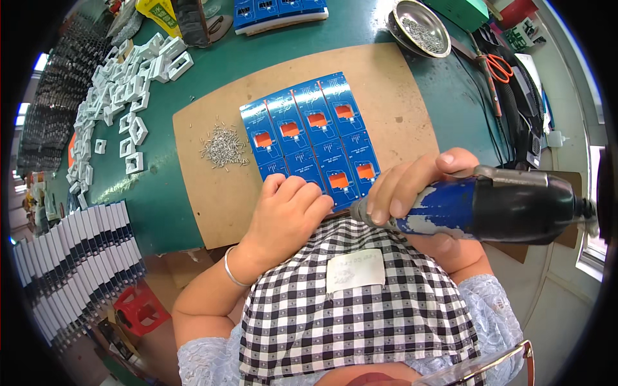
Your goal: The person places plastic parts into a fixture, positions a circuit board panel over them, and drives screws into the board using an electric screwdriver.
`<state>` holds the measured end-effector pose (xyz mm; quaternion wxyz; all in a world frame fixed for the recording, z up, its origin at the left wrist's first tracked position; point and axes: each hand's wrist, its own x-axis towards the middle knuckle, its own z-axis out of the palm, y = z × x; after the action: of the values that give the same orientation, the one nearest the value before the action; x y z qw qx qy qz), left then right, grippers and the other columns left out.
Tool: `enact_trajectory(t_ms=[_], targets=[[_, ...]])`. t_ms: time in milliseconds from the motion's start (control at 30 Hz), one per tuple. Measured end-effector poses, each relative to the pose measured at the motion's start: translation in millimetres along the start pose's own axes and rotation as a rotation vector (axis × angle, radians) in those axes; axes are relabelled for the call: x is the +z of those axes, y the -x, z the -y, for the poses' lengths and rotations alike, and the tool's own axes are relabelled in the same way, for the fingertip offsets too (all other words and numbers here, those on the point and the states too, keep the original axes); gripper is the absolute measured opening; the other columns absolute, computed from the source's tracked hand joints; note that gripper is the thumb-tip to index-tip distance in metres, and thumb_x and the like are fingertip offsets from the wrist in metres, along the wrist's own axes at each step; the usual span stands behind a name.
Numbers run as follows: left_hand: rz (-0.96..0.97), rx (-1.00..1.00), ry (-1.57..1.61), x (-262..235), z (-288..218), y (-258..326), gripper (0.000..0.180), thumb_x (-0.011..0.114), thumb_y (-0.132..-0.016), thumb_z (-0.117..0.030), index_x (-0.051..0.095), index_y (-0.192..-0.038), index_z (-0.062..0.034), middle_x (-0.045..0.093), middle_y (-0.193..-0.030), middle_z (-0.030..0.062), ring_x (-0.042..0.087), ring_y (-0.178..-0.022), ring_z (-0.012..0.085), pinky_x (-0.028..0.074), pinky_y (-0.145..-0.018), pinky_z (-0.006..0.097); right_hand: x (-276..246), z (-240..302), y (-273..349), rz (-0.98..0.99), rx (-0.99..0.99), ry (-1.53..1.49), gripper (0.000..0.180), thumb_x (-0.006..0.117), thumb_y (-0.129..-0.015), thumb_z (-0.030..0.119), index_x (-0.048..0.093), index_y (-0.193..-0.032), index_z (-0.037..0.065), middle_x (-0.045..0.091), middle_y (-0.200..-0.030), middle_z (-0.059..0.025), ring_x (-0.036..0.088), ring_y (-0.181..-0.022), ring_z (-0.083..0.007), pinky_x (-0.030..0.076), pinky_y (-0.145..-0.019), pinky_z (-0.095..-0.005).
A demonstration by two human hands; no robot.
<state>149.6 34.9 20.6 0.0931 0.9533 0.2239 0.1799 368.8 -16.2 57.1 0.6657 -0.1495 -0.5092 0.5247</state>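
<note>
A blue circuit board panel (308, 168), divided into several units with orange-backed cut-outs, lies tilted on a brown board (402, 96). Its near edge is under the curled fingers of my left hand (286, 209), which presses and grips it there. My right hand (412, 183) is wrapped round a blue and black power screwdriver (444, 209), held sideways near the panel's right corner. The tool's tip is hidden behind my fingers. Left of the panel sits a heap of small silvery screws (224, 147).
White plastic frames (132, 93) lie scattered at the left. More blue boards (277, 9) are stacked at the back. A metal bowl (421, 29) of small metal parts, orange-handled scissors (496, 67) and cables stand right. Rows of white pieces (77, 264) and a red stool (138, 309) are lower left.
</note>
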Motion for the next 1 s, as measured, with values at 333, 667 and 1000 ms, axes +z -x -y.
enact_trajectory(t_ms=[333,667,1000], targets=[[-0.177,-0.07,0.267,12.1,5.8,5.8,0.021,0.075,-0.067,-0.016,0.064,-0.085,-0.0123,0.056,-0.087,0.0003,0.053,-0.088,0.021,0.04,-0.081,0.038,15.3,-0.9,-8.6,0.033,0.114,0.109,0.068,0.076,-0.081,0.014,0.035,-0.134,0.011,0.06,-0.094,-0.0144,0.062,-0.088,-0.026,0.051,-0.082,-0.038],[-0.247,-0.091,0.272,17.1,7.8,10.4,0.02,0.073,-0.068,-0.02,0.062,-0.083,-0.0126,0.052,-0.084,0.0004,0.051,-0.087,0.0207,0.039,-0.078,0.037,32.5,-23.6,-18.4,0.149,-0.121,0.253,0.064,0.079,-0.079,0.018,0.036,-0.125,0.003,0.06,-0.084,-0.0183,0.062,-0.072,-0.027,0.053,-0.065,-0.0393],[-0.306,-0.06,0.266,23.0,6.7,9.2,0.02,0.07,-0.069,-0.024,0.055,-0.074,-0.0123,0.047,-0.078,0.0013,0.048,-0.082,0.0201,0.038,-0.074,0.035,34.8,-24.8,-29.1,0.26,-0.01,0.298,0.062,0.079,-0.08,0.025,0.036,-0.122,0.008,0.06,-0.082,-0.0155,0.062,-0.067,-0.0271,0.052,-0.061,-0.039]])
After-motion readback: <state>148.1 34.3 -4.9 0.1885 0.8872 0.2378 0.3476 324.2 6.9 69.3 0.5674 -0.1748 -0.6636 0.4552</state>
